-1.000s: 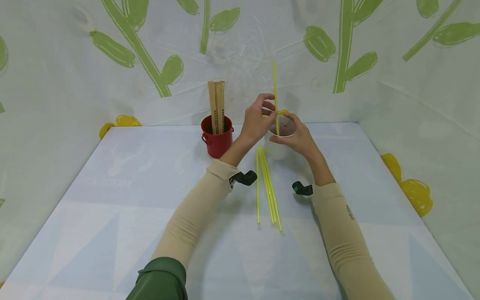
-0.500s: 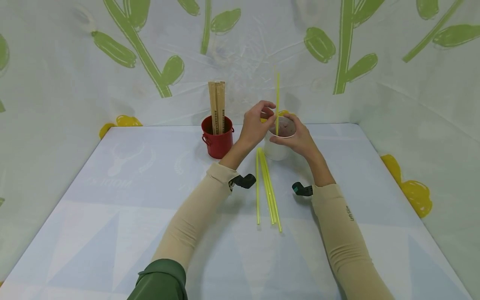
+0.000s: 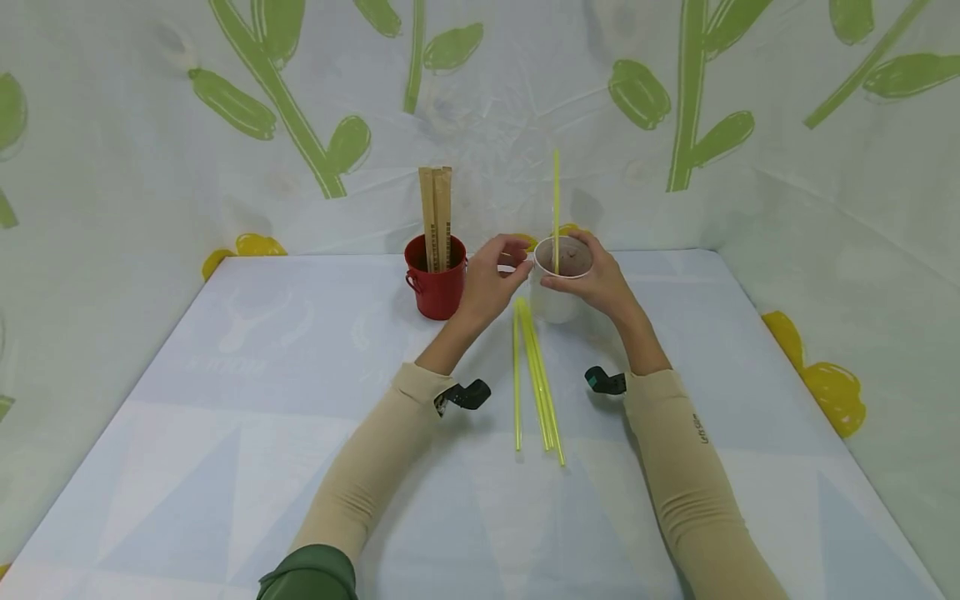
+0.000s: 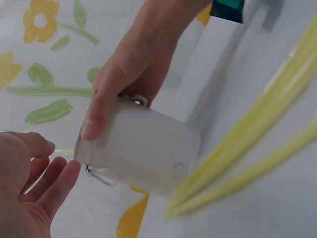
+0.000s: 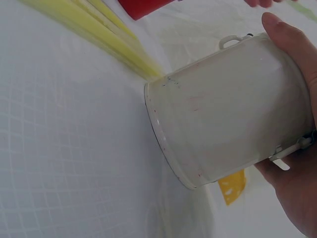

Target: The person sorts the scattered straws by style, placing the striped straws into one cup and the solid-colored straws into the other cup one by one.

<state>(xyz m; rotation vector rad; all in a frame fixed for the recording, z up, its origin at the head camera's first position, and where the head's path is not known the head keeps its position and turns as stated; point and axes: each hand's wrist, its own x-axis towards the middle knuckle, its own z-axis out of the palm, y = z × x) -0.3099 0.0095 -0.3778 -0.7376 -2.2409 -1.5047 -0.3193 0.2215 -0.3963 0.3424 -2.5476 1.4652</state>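
At upper middle, a red bucket (image 3: 437, 292) holds sticks (image 3: 435, 218) with unreadable print. The person's left hand (image 3: 491, 279) is empty, fingers loosely bent. Loose straws (image 3: 540, 379) lie mid-frame; beyond, an upright straw (image 3: 557, 200), its foot hidden, stands in the white bucket (image 3: 553, 302), gripped by the right hand (image 3: 600, 279). Sleeve lettering (image 3: 701, 428) is too small.
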